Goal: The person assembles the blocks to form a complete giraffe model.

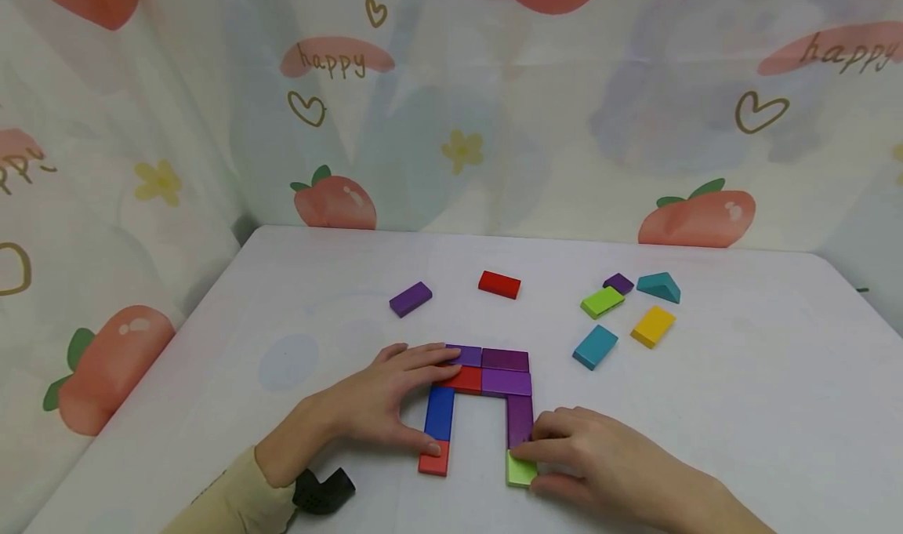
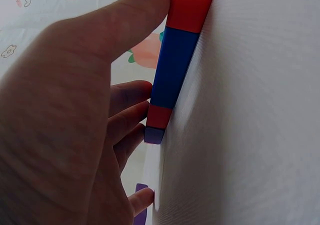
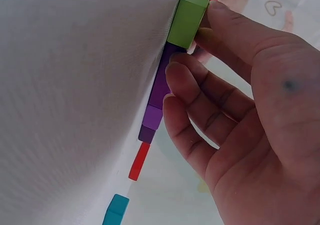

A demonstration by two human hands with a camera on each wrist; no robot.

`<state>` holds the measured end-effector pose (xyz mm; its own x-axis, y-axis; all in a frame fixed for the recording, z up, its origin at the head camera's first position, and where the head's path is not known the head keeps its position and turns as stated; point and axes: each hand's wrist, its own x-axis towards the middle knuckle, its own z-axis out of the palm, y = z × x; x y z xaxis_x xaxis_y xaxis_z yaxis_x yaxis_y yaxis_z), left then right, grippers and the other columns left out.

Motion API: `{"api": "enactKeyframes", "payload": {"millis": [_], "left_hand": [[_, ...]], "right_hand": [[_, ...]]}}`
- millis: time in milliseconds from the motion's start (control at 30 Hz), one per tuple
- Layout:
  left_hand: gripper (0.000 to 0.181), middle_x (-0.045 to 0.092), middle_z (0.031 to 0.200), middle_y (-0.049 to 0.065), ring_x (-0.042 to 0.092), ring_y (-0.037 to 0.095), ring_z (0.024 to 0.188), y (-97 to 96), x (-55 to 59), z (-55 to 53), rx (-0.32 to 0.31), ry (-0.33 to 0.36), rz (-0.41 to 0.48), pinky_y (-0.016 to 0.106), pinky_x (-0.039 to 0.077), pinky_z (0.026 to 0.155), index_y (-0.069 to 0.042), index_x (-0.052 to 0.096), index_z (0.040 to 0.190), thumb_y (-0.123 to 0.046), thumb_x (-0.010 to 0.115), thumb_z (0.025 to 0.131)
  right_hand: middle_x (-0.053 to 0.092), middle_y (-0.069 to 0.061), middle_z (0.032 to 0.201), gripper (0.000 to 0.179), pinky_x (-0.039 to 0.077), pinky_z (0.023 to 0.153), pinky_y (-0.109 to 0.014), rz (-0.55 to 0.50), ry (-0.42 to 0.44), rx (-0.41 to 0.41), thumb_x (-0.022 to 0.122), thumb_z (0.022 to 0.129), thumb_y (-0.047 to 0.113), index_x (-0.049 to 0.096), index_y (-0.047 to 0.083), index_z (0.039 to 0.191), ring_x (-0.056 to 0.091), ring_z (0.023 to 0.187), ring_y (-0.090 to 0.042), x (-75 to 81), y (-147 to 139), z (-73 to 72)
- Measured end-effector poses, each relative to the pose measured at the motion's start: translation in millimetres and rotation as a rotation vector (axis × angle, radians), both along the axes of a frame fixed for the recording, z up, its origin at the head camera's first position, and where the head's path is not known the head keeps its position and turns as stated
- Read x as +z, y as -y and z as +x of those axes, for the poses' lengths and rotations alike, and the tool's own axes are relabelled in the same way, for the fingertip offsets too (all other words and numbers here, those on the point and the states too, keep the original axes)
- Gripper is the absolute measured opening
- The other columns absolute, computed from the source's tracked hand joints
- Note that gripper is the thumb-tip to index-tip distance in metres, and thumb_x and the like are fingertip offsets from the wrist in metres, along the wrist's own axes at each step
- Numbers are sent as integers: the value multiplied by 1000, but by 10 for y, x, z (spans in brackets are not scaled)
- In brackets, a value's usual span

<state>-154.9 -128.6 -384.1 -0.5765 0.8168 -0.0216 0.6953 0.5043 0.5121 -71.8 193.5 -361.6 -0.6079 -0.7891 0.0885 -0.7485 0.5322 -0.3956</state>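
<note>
Flat blocks form an arch on the white table (image 1: 317,393). My left hand (image 1: 374,397) lies along its left side, fingers extended over the violet block (image 1: 467,356) and red block (image 1: 466,379), thumb on the lower red block (image 1: 433,465). Between them is a blue block (image 1: 439,415). At the right leg, my right hand (image 1: 592,459) has its index finger on the light green block (image 1: 520,471) and its thumb at that block's side; its other fingers curl beside the dark purple block (image 1: 520,420). Two more purple blocks (image 1: 505,360) complete the top right.
Beyond the arch lie a loose purple block (image 1: 411,299) and a red one (image 1: 499,285). Farther right are a teal block (image 1: 595,347), a yellow block (image 1: 653,327), a green block (image 1: 603,303), a small purple piece (image 1: 618,284) and a teal triangle (image 1: 659,287).
</note>
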Motion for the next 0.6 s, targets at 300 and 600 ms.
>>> {"api": "enactKeyframes", "payload": {"millis": [300, 600], "left_hand": [[91, 24, 164, -15, 14, 8, 150, -10, 3, 1, 6, 4, -4, 55, 9, 119, -24, 44, 155, -67, 72, 81], [92, 24, 164, -14, 13, 6, 150, -3, 2, 0, 5, 3, 6, 54, 9, 119, -23, 43, 155, -66, 73, 81]], "right_hand": [[64, 13, 112, 32, 57, 82, -29, -24, -14, -67, 67, 99, 36, 71, 23, 127, 61, 99, -5, 55, -47, -51], [63, 8, 112, 36, 57, 79, -26, -66, -78, -210, 77, 92, 23, 71, 19, 128, 62, 95, -7, 130, -82, -194]]}}
